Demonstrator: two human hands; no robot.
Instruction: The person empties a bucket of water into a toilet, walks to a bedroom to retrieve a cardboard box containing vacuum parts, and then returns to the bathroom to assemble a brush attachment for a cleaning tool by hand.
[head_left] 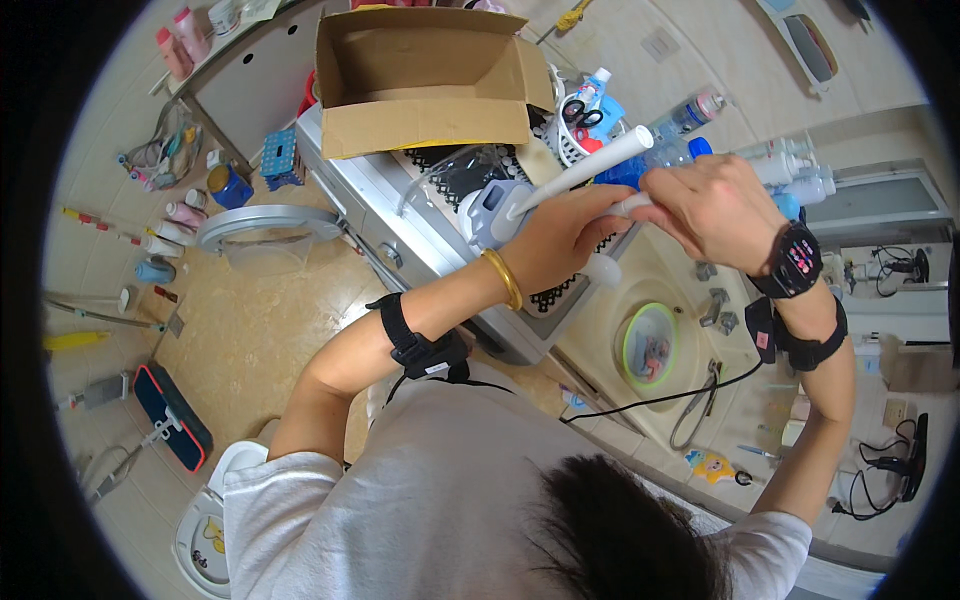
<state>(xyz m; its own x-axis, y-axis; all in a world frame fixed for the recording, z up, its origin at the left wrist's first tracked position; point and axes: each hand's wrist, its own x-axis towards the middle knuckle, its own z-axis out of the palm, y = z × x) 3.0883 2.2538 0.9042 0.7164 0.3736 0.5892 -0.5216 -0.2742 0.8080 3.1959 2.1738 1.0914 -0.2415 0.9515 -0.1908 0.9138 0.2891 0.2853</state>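
Observation:
My left hand (560, 232) and my right hand (715, 205) meet over the corner between the washing machine and the sink. Both are closed on a white tube-like piece (628, 205); its ends are hidden by my fingers. The rounded white end (602, 268) shows below my left hand, and I cannot tell if it is the same piece. Just beyond my left hand, a long white tube (590, 170) slants up to the right. A grey-and-white plastic device (492, 212) lies by my left wrist on the patterned mat; I cannot tell whether the tube joins it.
An open cardboard box (425, 125) stands on the washing machine (440, 255), whose round door (270, 222) hangs open. A white basket (565, 145) holds scissors and tubes. Bottles (690, 115) stand behind my right hand. In the sink (590, 345) sits a green-rimmed basin (625, 350).

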